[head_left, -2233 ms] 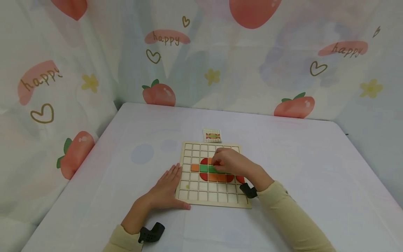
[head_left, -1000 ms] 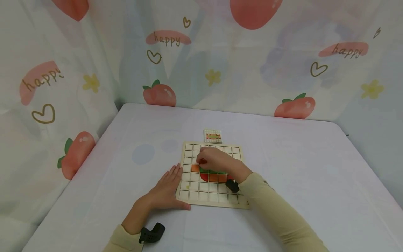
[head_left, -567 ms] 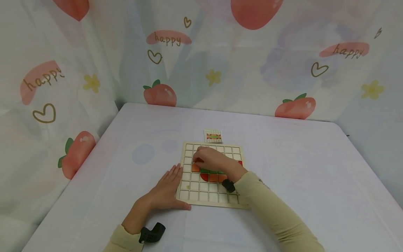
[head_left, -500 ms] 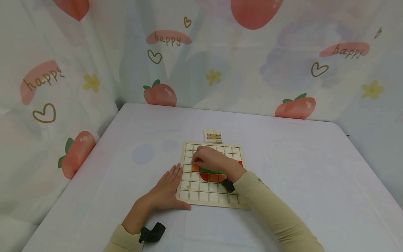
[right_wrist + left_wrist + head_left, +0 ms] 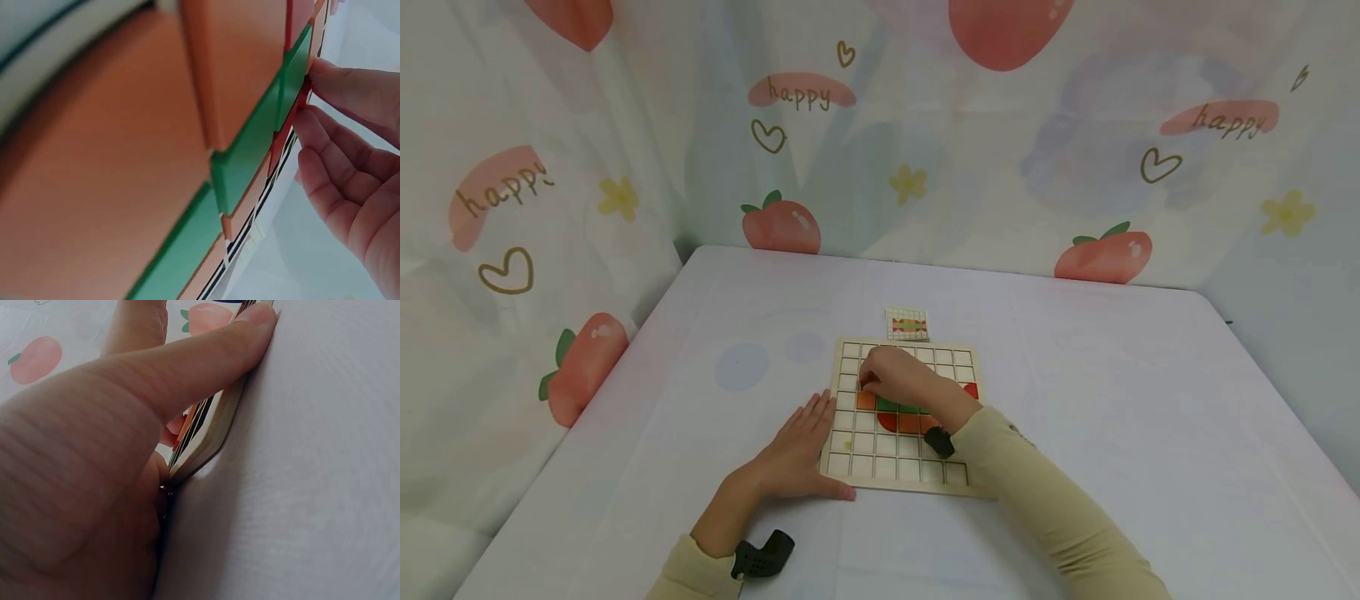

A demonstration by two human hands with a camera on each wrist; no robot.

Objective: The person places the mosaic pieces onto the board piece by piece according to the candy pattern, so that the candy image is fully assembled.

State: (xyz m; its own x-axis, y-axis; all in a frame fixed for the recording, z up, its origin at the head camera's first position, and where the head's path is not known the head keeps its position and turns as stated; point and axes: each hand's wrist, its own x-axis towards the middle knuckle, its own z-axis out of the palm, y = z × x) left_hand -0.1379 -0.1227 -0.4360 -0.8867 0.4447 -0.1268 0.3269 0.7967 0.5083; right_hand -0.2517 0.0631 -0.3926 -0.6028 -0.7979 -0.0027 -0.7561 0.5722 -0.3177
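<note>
A wooden grid board (image 5: 884, 467) lies on the table with coloured tiles in its cells. My right hand (image 5: 898, 377) is over its left middle part. Thumb and forefinger pinch a small red tile (image 5: 305, 92) at the cell just above the leftmost orange tile (image 5: 866, 401). A row of green tiles (image 5: 888, 405) runs right from that orange one, partly under the hand. Below lie a rounded red tile (image 5: 887, 422) and orange tiles (image 5: 919, 424). My left hand (image 5: 793, 454) rests flat at the board's left edge, its thumb (image 5: 219, 353) along the near edge.
A small pattern card (image 5: 907, 324) with a candy-like picture lies just beyond the board's far edge. Another red tile (image 5: 972, 390) shows at the board's right side, beyond the right wrist. A printed cloth backdrop (image 5: 925, 167) stands behind the white table (image 5: 1120, 417).
My right hand has moved left across the board, from the middle tiles to above the leftmost orange tile, and has barely moved in the last half second. The left hand stays put.
</note>
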